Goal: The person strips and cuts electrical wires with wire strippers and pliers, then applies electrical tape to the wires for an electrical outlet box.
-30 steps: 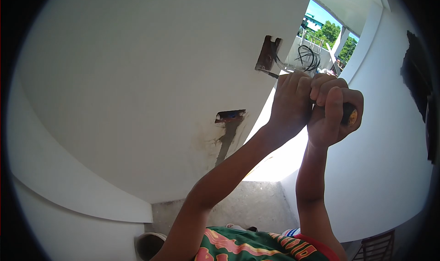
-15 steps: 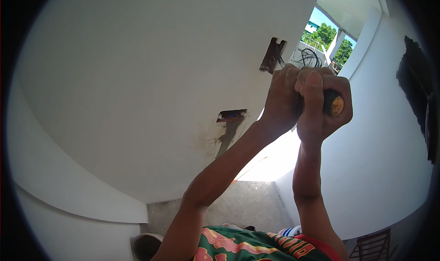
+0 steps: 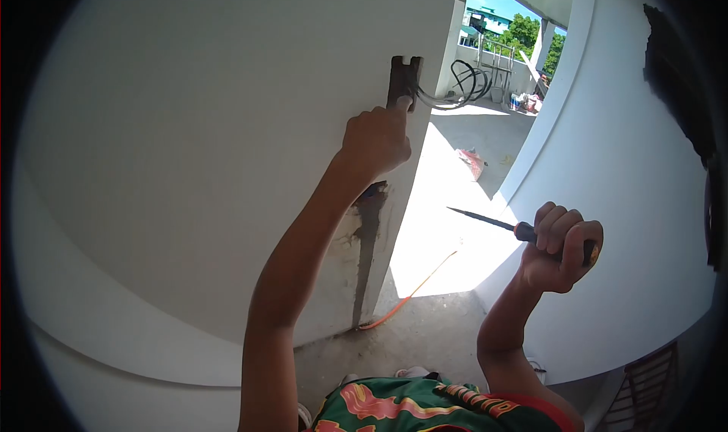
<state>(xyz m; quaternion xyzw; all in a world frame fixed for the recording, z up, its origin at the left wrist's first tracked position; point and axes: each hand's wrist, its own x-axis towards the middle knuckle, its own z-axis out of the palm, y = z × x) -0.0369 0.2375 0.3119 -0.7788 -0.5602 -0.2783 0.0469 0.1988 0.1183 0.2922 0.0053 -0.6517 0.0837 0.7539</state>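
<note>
My right hand [image 3: 563, 248] is wrapped around the handle of a screwdriver [image 3: 497, 221], whose thin dark shaft points left, away from the wall. My left hand [image 3: 377, 138] is raised to the white wall, one finger stretched to the lower edge of a rectangular box recess [image 3: 403, 81] and the other fingers curled. Nothing shows in this hand. Black and grey cables [image 3: 472, 83] come out of the recess and loop to the right. Below, partly behind my left forearm, a second wall cutout [image 3: 373, 191] sits above a grey patched channel [image 3: 369, 257].
An opening right of the wall edge leads to a sunlit floor [image 3: 432, 235]. An orange cord [image 3: 409, 299] runs along the floor. Outside lie a red and white bag [image 3: 472, 163] and a metal frame [image 3: 497, 60]. A ragged dark hole [image 3: 675, 75] breaks the right wall.
My hands have come apart. The right has dropped down with the screwdriver; the left has moved left to the recess's lower edge. My view has shifted, showing more of the opening.
</note>
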